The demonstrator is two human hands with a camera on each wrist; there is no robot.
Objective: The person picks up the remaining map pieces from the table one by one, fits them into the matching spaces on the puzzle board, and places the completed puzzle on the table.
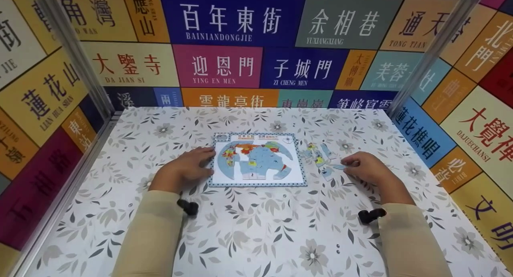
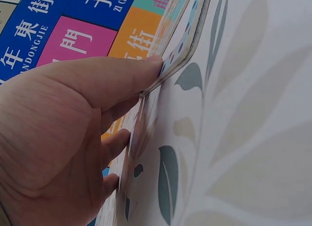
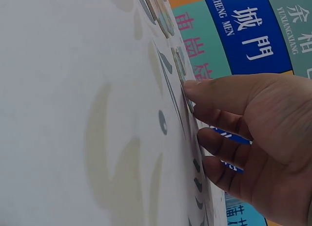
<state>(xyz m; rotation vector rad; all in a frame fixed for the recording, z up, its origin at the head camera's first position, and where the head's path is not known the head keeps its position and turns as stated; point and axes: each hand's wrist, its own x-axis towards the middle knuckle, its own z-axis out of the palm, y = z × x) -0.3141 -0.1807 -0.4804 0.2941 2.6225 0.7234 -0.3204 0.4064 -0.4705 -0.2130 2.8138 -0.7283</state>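
A world-map jigsaw board [image 1: 256, 182] with a blue dotted border lies flat, its map partly filled and white gaps showing. Along its left edge rests my left hand [image 1: 185, 168], fingers spread. In the left wrist view, the thumb [image 2: 141, 72] touches the corner of the board [image 2: 187, 46]; the other fingertips are near the tabletop. To the right of the board, my right hand [image 1: 366, 170] pinches a light-blue puzzle piece [image 1: 339, 166] between thumb and index finger, low at the table. The right wrist view shows the thumb [image 3: 219, 92] against this piece [image 3: 181, 65].
Several loose puzzle pieces [image 1: 319, 160] lie between the board and my right hand, some close together. A white tablecloth [image 1: 256, 237] with grey leaves and flowers covers the table. Panels with colourful lettering [image 1: 236, 18] stand behind and at both sides.
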